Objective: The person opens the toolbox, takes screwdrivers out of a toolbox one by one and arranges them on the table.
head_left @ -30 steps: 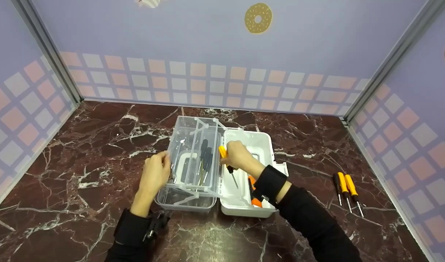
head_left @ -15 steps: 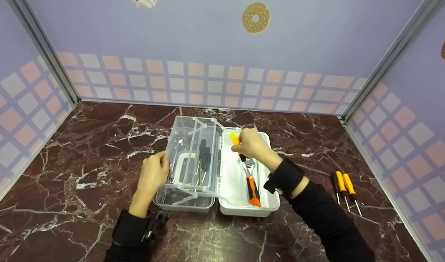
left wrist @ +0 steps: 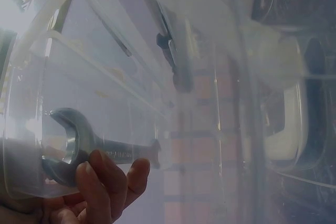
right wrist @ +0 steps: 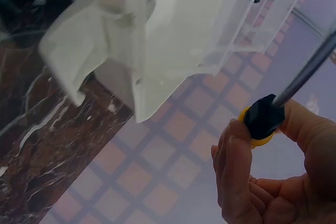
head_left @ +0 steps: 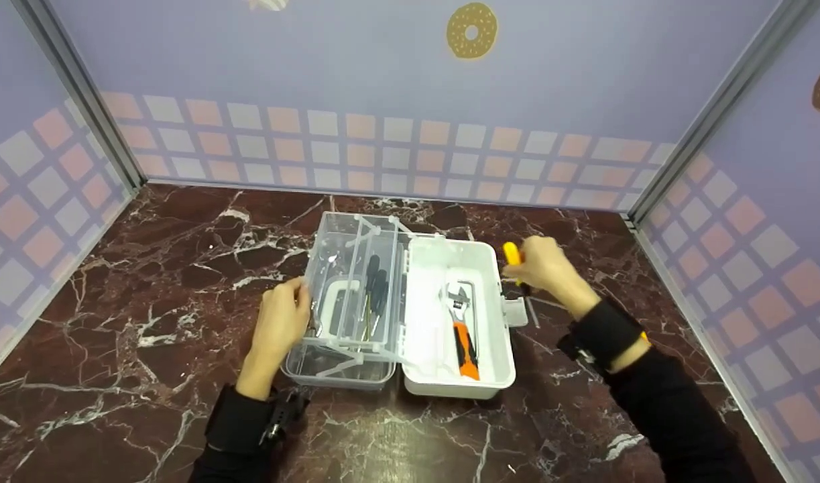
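Observation:
My right hand [head_left: 547, 270] grips a yellow-and-black screwdriver [head_left: 511, 253] just right of the toolbox, shaft pointing down. The right wrist view shows its black collar [right wrist: 264, 116] between thumb and fingers. My left hand [head_left: 283, 320] holds the left edge of the raised clear tray [head_left: 334, 231], fingers bent at its wall. Through the plastic in the left wrist view, an open-end wrench [left wrist: 115, 150] shows behind those fingers. Several dark-handled screwdrivers [head_left: 377, 288] lie in the tray section. The white toolbox base [head_left: 426, 342] contains an orange-and-black adjustable wrench [head_left: 464, 342] and a hex key [head_left: 475, 308].
The toolbox's white latch [head_left: 515, 312] juts out on the right. My right sleeve [head_left: 671, 396] covers most of the spot where other screwdrivers lie; a yellow bit of handle [head_left: 643, 337] shows beside the cuff. Patterned walls [head_left: 396, 80] enclose the marble table [head_left: 202, 255].
My right hand has carried the screwdriver up and rightward out of the white base, past its right edge. The adjustable wrench is uncovered. My left hand has stayed at the tray.

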A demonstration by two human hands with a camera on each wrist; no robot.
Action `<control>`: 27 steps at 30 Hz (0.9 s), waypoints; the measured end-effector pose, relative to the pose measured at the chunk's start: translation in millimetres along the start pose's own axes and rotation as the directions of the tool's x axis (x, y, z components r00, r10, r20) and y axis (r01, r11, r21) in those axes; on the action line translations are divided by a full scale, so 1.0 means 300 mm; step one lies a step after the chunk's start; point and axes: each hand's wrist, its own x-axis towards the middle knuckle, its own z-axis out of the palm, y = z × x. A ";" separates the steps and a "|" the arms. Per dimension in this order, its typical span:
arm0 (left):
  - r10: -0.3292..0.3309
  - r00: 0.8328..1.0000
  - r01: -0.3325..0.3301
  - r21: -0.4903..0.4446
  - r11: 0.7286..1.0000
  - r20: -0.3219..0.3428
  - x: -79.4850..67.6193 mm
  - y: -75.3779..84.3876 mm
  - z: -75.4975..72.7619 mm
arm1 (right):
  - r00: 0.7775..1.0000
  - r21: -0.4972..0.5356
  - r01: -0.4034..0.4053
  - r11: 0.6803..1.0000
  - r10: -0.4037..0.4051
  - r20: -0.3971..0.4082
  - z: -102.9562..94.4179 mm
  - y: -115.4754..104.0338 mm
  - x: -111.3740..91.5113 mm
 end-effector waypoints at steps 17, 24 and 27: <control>0.015 1.000 -0.015 -0.003 1.000 0.004 0.004 0.002 -0.001 | 0.987 -0.149 -0.157 0.976 0.161 0.016 0.015 0.363 -0.046; 0.015 1.000 -0.015 0.000 1.000 -0.001 0.002 -0.001 0.000 | 0.966 -0.136 -0.251 0.958 0.258 0.034 0.043 0.429 -0.049; 0.012 1.000 -0.012 0.000 1.000 -0.005 0.003 -0.003 0.000 | 0.950 -0.139 -0.303 0.943 0.311 0.034 0.055 0.457 -0.045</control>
